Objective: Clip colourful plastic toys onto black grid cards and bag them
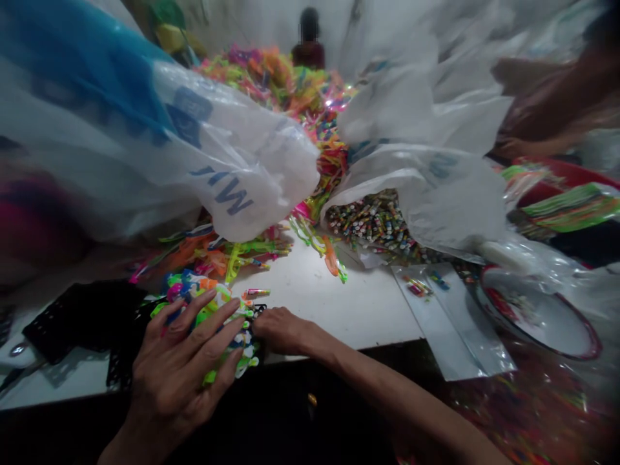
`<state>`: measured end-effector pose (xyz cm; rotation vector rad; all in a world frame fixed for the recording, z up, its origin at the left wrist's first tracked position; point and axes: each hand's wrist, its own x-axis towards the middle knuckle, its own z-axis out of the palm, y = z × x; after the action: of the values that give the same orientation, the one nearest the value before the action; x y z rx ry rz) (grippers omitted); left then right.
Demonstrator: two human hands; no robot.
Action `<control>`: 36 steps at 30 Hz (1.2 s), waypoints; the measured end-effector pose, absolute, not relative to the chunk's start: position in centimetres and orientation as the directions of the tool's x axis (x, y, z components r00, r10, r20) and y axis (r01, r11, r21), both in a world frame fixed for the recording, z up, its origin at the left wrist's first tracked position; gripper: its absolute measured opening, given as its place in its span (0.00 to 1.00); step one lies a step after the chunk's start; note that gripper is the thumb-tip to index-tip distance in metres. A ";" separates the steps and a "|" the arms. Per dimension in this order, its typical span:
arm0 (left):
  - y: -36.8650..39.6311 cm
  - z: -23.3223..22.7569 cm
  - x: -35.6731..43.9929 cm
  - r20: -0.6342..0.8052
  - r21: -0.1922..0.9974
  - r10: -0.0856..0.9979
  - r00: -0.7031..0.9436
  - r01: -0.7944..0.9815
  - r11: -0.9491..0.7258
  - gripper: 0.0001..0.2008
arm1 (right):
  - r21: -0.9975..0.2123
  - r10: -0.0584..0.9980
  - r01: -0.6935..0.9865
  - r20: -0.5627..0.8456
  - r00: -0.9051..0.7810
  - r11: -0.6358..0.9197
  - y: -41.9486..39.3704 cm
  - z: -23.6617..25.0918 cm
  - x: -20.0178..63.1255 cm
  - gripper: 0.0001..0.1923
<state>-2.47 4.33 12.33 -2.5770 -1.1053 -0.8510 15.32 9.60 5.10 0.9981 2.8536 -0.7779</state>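
Near the table's front edge my left hand [177,365] lies with its fingers stretched over a cluster of small bright plastic pieces [220,298], green, white, orange and blue. My right hand [281,329] is closed at the right end of that cluster, beside a black frame with holes [260,311]. What its fingers hold, if anything, is hidden. A small colourful printed stick [256,292] rests just beyond. Under and left of my left hand a black perforated sheet [72,316] is partly covered.
Large white plastic bags [261,174] flank a heap of colourful plastic pieces [285,77]. Small sticks [372,223] spill from the right bag [450,187]. Clear bags [436,323] overhang the table edge near a white basin [571,323]. One person [309,51] is behind; another's arm [547,116] is at right.
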 end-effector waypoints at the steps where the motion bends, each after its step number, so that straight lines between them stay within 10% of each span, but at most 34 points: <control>1: 4.3 12.3 -2.6 0.596 0.035 0.593 0.542 0.720 -0.693 0.20 | -0.440 0.599 0.615 -0.197 -0.777 0.654 10.4 5.3 15.4 0.09; 12: 4.6 12.4 -2.2 0.650 -0.008 0.533 0.541 0.707 -0.707 0.16 | -0.254 0.887 0.875 -0.108 -0.449 0.412 14.2 3.1 16.4 0.11; 21: 4.7 12.1 -2.6 0.639 -0.002 0.545 0.543 0.709 -0.705 0.19 | -0.473 0.981 0.873 -0.080 -0.176 0.118 8.9 3.4 25.3 0.06; 36: 4.2 12.7 -1.9 0.633 0.036 0.573 0.521 0.719 -0.694 0.18 | -0.936 0.973 0.351 -0.072 -0.218 0.009 6.8 1.7 20.0 0.05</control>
<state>-1.93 4.25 12.65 -2.5311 -1.0946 -0.9258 20.01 6.83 1.65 2.1443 2.5426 -1.8865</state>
